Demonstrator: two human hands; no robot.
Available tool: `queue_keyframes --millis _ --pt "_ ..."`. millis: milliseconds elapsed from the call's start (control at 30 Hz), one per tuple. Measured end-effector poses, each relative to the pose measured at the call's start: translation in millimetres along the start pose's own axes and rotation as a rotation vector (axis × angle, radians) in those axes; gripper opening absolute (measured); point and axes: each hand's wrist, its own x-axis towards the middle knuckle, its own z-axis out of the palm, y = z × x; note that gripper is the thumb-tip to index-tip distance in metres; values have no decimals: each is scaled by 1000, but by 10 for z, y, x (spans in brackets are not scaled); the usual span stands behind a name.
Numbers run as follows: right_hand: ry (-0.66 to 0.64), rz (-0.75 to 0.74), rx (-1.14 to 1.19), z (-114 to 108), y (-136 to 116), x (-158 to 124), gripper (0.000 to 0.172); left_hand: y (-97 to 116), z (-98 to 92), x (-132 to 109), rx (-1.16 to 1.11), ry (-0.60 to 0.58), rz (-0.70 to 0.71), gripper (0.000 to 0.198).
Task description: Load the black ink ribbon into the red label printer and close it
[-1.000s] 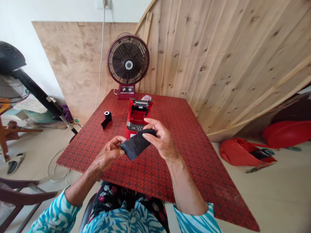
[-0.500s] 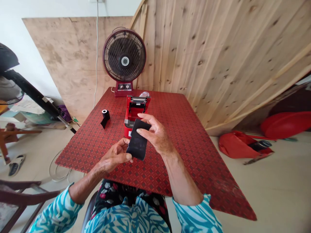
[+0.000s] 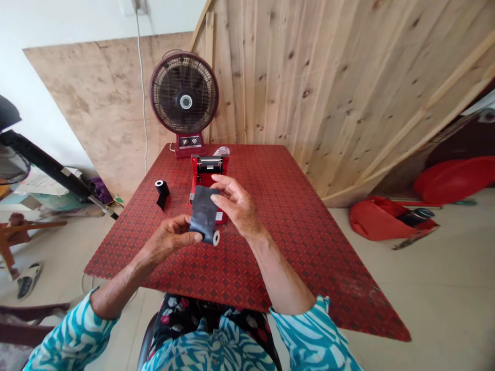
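One roll of black strip is held up over the near part of the desk, its white core facing right. The left hand grips the roll's left end, thumb on top and fingers curled behind. The right hand pinches the strip's upper right edge between thumb and fingers, with the index finger lifted clear, so the strip stands up from the roll. Just behind, partly hidden by strip and hand, is the red printer, lid raised. A second roll, also black, stands to the left on the desk, its loose end trailing toward the person. A fan stands at the back.
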Motion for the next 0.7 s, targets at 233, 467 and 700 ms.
queue_keyframes --millis 233,467,700 --pt "412 10 -3 -357 612 18 33 356 -122 627 146 238 225 38" --pt "531 7 -164 -558 1136 -33 31 89 -240 1182 380 245 188 39" --pt "519 24 -202 -597 1314 -59 30 -57 -412 1410 766 307 184 24"
